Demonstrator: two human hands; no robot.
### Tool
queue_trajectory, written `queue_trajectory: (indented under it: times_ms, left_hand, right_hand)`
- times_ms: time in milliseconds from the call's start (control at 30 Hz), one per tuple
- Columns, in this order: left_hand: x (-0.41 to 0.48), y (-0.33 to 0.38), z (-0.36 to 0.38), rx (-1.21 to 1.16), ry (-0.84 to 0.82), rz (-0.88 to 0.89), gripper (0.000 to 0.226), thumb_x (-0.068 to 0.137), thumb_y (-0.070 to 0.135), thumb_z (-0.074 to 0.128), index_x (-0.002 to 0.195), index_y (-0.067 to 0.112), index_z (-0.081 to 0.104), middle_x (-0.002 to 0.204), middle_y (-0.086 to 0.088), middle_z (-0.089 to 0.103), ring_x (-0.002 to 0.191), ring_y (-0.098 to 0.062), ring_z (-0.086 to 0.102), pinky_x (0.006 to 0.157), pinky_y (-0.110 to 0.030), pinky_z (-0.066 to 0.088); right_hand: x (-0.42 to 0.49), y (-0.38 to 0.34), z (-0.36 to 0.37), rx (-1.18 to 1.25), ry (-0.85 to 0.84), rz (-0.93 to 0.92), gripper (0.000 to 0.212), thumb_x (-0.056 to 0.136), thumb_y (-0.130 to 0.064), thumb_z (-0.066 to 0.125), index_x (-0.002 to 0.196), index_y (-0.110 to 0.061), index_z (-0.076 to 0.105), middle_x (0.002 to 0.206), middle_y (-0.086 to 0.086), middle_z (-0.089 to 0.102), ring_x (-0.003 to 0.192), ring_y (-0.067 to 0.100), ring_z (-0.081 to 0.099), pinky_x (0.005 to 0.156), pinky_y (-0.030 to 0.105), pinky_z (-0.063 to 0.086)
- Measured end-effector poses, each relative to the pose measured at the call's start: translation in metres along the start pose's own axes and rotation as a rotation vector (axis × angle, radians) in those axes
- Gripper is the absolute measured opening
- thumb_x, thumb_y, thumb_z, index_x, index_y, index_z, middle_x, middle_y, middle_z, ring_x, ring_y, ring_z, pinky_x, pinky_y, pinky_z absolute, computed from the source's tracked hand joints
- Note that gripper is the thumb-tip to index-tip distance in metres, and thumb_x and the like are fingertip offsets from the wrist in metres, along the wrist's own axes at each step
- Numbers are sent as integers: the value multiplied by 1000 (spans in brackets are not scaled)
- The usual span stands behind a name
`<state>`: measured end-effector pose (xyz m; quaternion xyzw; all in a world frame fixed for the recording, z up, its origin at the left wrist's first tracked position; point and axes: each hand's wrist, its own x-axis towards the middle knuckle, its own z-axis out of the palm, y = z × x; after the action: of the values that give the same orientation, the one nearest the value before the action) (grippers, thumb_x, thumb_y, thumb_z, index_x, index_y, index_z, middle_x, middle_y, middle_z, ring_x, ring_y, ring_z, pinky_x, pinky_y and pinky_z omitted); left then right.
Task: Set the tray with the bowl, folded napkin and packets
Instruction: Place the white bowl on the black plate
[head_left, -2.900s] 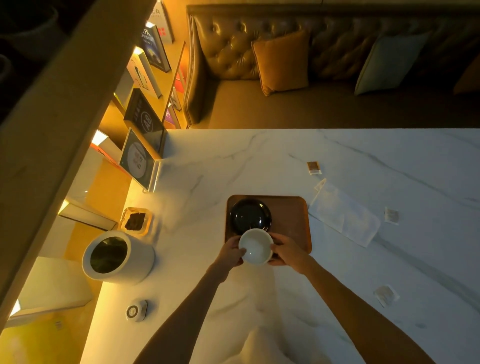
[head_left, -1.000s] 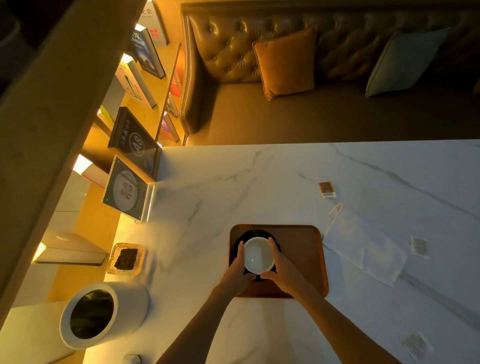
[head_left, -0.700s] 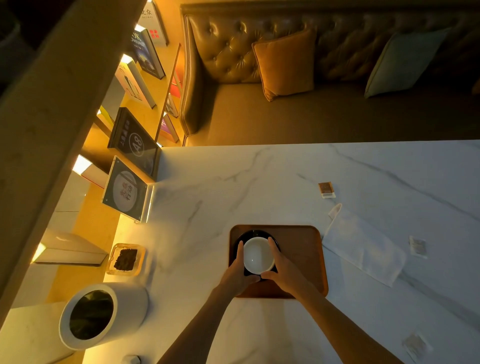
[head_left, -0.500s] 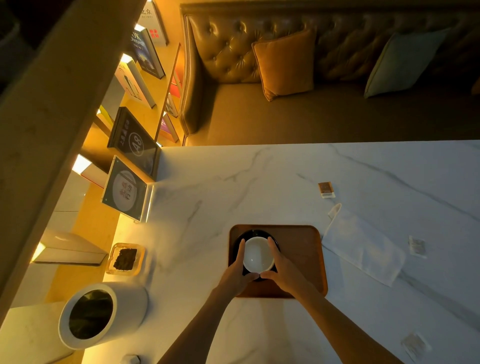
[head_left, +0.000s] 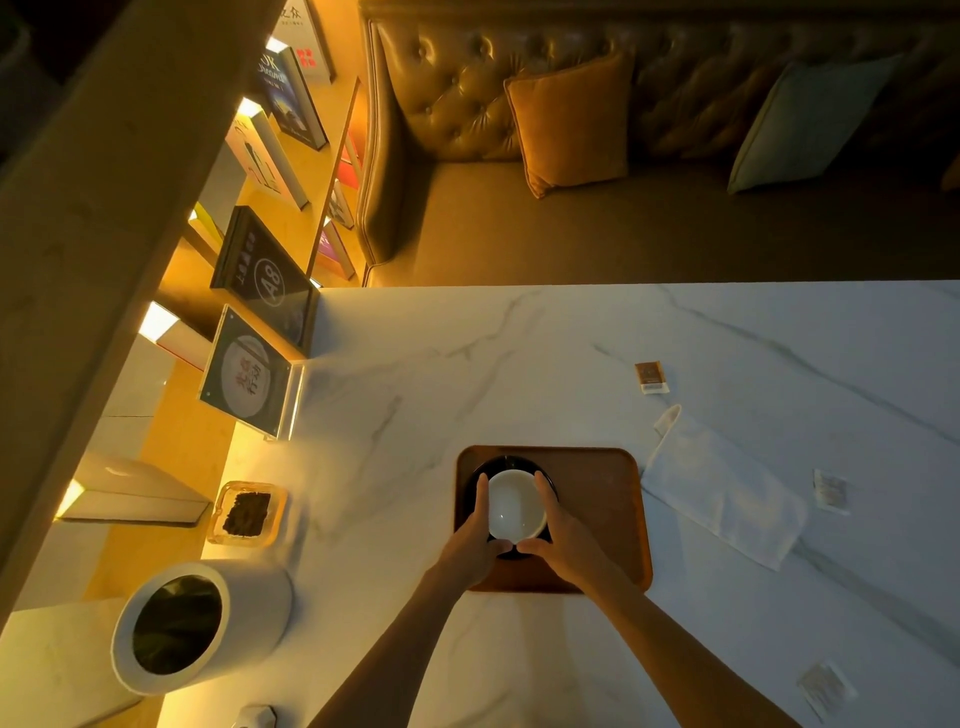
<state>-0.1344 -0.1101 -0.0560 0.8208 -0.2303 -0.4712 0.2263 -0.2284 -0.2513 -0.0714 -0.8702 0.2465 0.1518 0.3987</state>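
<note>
Hands are placed on either side of the white bowl (head_left: 516, 506): the left hand (head_left: 470, 540) and the right hand (head_left: 563, 540) each have their fingers (head_left: 482, 499) curled against its wall, so the bowl is gripped from both sides. It is seated on a dark round plate (head_left: 551, 480), which lies on the left half of the brown tray (head_left: 602, 499). The two-sided hold is judged to serve centring: the bowl can be nudged until it sits in the middle of the plate without tipping. Whether it already rests with its full weight cannot be told.

The right half of the tray is left bare, presumably as room for the remaining items. The white napkin (head_left: 722, 499) is spread on the marble worktop (head_left: 519, 374) just beside the tray's right edge and does not yet appear folded small. Three packets are scattered on the worktop: one brown-topped packet (head_left: 650, 376) beyond the napkin, one pale packet (head_left: 829, 491) to its right, and another (head_left: 826, 688) near the lower right corner. Their printing is too small to be read.

On the left, "A8" can be read on a dark sign (head_left: 265, 270), and Chinese characters are printed on a round emblem in an acrylic stand (head_left: 249, 374); they are not legible with certainty. A white cylindrical bin (head_left: 202, 631) is set near the worktop's corner.
</note>
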Motion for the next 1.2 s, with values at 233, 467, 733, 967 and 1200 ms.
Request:
queue_trajectory:
  times_ms: [233,467,733,967,1200]
  left_hand:
    - [0,0,1,-13,12,-2,109,93,22,61,141,30,-37,154,-11,27,122,-28,53,106,-39,41]
    - [-5,-1,-1,-84,69,-3,110,91,19,64,147,25,-30,147,-13,42,115,-28,59,103,-38,43]
    - [-56,-16,2,51,139,28,55,98,19,49,148,11,29,149,-9,43,133,-23,45,111,-24,32]
    - [-108,-57,21,185,128,-115,50,101,35,43,146,14,37,154,-5,37,143,-22,33,118,-37,27]
    - [-155,-79,52,182,111,-159,47,100,37,43,144,18,40,155,-3,36,142,-23,34,120,-40,27]
  right_hand:
    - [0,-1,0,12,-15,14,105,80,-36,73,151,-28,-4,157,-3,26,135,16,41,106,25,39]
    - [-6,-9,-4,67,-12,21,108,80,-32,74,151,-27,-7,159,-3,18,144,18,24,113,30,29]
    - [-64,-8,-10,53,-8,33,71,93,-38,56,151,-25,16,157,3,28,143,18,29,113,34,33]
    - [-145,23,1,-101,45,116,71,93,-51,47,151,-29,13,157,2,28,142,19,32,115,39,30]
    - [-197,43,34,-190,4,227,69,93,-58,37,151,-32,10,160,2,21,147,18,19,118,48,12]
